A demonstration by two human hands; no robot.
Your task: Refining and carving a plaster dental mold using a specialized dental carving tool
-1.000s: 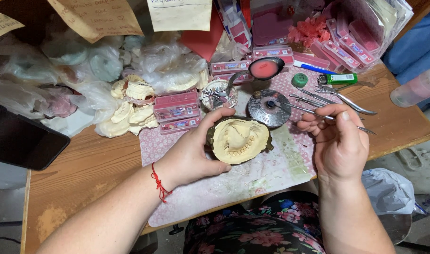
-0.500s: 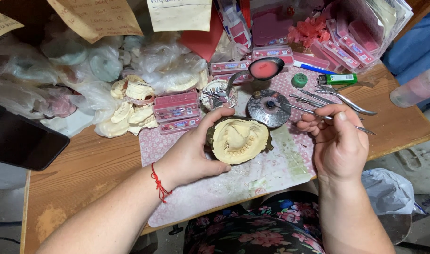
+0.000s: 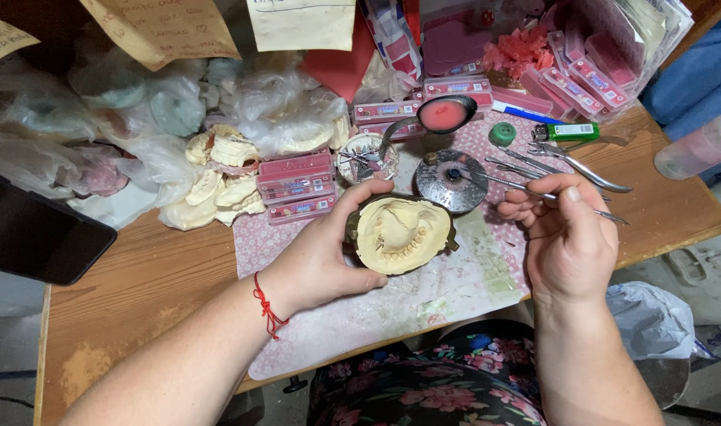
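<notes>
Plaster dental cast (image 3: 400,234), cream-coloured and seated in a dark metal flask, sits at the centre of the patterned mat (image 3: 392,312), gripped by the left hand (image 3: 323,260) from its nine o'clock side, thumb over the upper rim. At three o'clock the right hand (image 3: 569,241) pinches a thin metal instrument (image 3: 498,180), whose tip rests on the round metal burner (image 3: 453,181) at one o'clock. Good work here probably means keeping the cast braced flat and the tip steady. Pink tooth-card boxes (image 3: 296,186) lie at ten o'clock.

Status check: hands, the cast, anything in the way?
Left hand gripping dental cast on the mat. Right hand pinching thin metal tool, tip at round metal burner. Nothing between them.
</notes>
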